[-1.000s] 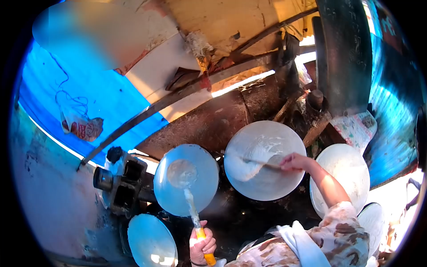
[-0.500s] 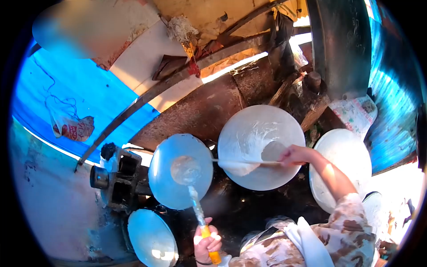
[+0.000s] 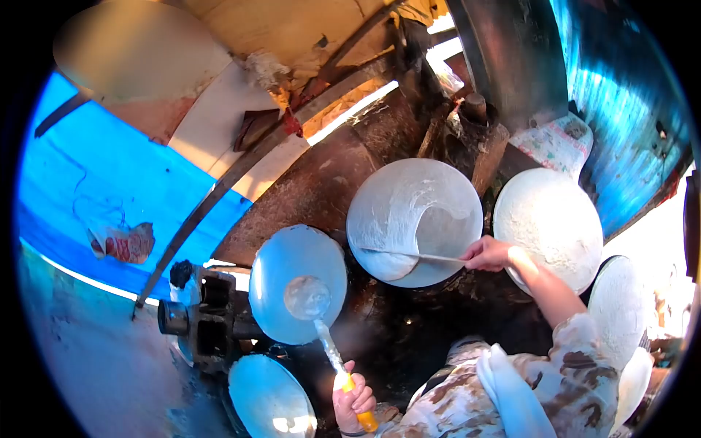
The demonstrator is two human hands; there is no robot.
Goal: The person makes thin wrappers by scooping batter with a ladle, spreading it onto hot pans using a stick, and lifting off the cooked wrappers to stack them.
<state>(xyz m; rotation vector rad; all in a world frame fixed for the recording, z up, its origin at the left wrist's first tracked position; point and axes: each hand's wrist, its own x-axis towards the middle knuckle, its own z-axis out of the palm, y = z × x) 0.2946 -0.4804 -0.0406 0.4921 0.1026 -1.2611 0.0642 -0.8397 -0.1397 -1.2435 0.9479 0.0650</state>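
Note:
My right hand (image 3: 488,254) is closed on the end of a long thin spatula (image 3: 438,258). Its blade lies across the lower part of the middle round plate (image 3: 456,204), against a mound of white batter (image 3: 393,266). Streaked batter coats the plate's left and upper surface; a smooth grey patch shows at the right. In my left hand (image 3: 354,398) is a ladle, fingers wrapped round its yellow handle (image 3: 367,421). The ladle's bowl (image 3: 307,297) is over the bluish round plate (image 3: 266,270) on the left, its stem smeared with white.
A batter-coated round plate (image 3: 551,226) sits right of the middle one, with another pale disc (image 3: 619,310) beyond. At lower left is a further round plate (image 3: 270,394). A dark metal block (image 3: 215,314), a curved bar (image 3: 197,212) and a rusty metal sheet (image 3: 314,190) stand around.
The spatula and batter mound have shifted left across the middle plate, and the smooth grey patch has grown. My left hand still holds the ladle over the left plate. The view has turned slightly.

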